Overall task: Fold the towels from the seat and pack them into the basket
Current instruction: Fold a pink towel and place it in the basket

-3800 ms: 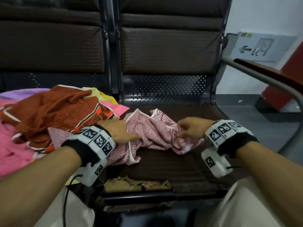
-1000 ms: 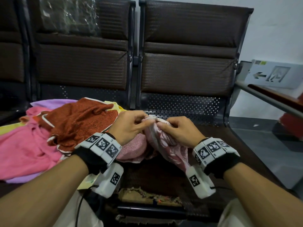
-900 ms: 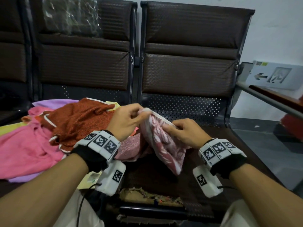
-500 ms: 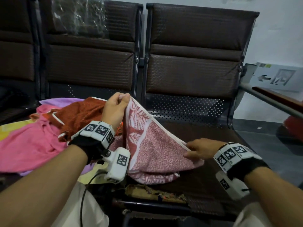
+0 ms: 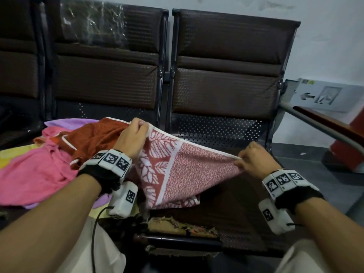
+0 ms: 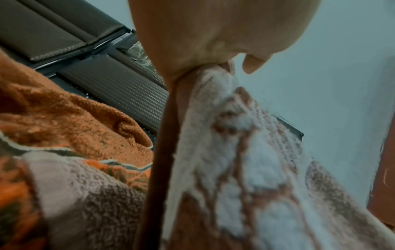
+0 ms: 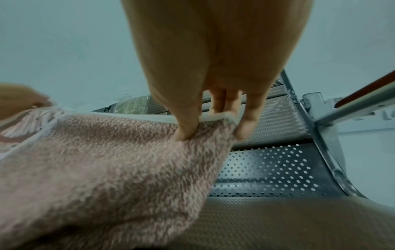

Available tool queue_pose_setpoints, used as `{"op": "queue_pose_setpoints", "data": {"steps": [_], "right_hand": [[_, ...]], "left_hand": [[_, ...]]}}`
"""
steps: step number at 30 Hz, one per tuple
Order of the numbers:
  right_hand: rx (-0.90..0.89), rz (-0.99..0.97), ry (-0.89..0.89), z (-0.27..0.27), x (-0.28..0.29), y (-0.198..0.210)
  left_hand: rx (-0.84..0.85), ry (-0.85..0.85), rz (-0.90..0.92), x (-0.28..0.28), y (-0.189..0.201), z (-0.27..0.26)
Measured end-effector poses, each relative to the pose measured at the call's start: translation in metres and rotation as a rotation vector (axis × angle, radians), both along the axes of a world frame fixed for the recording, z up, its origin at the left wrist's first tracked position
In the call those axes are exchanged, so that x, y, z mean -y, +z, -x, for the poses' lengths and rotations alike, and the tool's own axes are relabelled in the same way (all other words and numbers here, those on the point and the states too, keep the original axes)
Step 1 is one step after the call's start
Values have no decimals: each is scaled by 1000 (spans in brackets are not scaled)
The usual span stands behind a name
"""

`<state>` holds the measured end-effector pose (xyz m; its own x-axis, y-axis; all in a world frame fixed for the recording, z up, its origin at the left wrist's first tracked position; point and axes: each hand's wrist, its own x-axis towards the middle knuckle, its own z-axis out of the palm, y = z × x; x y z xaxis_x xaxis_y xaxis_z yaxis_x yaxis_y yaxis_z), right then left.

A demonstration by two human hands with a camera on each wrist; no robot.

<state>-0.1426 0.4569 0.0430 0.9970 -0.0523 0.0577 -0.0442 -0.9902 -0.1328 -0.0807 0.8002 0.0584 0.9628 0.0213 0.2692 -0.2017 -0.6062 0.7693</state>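
A red-and-white leaf-patterned towel [image 5: 183, 170] hangs stretched between my two hands above the brown seat [image 5: 236, 209]. My left hand [image 5: 136, 133] pinches its upper left corner, seen close in the left wrist view on the towel [image 6: 235, 152] under the left hand [image 6: 213, 50]. My right hand [image 5: 250, 160] pinches the white-hemmed edge further right; the right wrist view shows the right hand [image 7: 213, 118] with its thumb pressed on the towel [image 7: 107, 160]. The towel's lower part droops onto the seat. No basket is in view.
A heap of other towels lies on the seat to the left: rust-orange [image 5: 94, 138], pink [image 5: 33, 174], purple [image 5: 69, 122], yellow [image 5: 11, 154]. Brown chair backs [image 5: 226, 62] stand behind. A metal armrest [image 5: 319, 123] crosses at right. The seat's front edge [image 5: 181, 227] is torn.
Both hands drew apart, spreading the bunched towel open along its top edge. The left hand rose toward the heap, the right hand slid right and lifted off the seat.
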Motion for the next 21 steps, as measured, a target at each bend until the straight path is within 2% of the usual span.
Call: {"op": "queue_pose_setpoints", "data": {"steps": [2, 3, 8, 13, 17, 21], "right_hand": [[109, 3, -75, 3, 3, 0], [147, -62, -108, 4, 4, 2], [393, -525, -275, 8, 1, 34], [661, -882, -375, 7, -11, 85], [761, -969, -358, 13, -18, 125], [854, -849, -301, 20, -16, 158]], "left_hand": [[44, -27, -10, 1, 1, 7], [82, -38, 12, 2, 3, 10], [150, -80, 237, 14, 24, 21], [207, -91, 366, 26, 72, 35], [178, -91, 487, 26, 125, 47], [290, -44, 475, 5, 157, 47]]}}
